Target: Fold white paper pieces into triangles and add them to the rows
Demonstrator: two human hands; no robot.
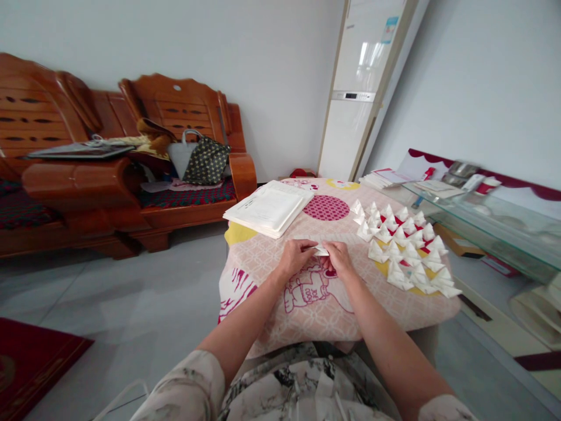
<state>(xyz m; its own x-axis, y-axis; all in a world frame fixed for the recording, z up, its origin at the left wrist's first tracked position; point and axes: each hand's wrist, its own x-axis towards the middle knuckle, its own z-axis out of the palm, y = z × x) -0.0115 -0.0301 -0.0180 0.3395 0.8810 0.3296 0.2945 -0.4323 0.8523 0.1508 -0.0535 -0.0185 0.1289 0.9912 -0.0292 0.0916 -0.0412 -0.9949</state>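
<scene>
Between my two hands, over the middle of the cloth-covered table, is a small piece of folded white paper (321,251). My left hand (298,255) pinches its left side with thumb and fingers. On its right side my right hand (338,258) grips it the same way, with the fingertips partly hidden underneath. To the right stand several folded white paper pieces (400,234) with pointed tips, set out in rows. A stack of white paper sheets (269,206) lies beyond my left hand.
The table wears a pink patterned cloth (263,292). At right is a glass-topped cabinet (491,213) with papers and a metal pot (462,169). A wooden sofa (175,105) holding bags stands at left. A tall white air conditioner (355,117) fills the corner.
</scene>
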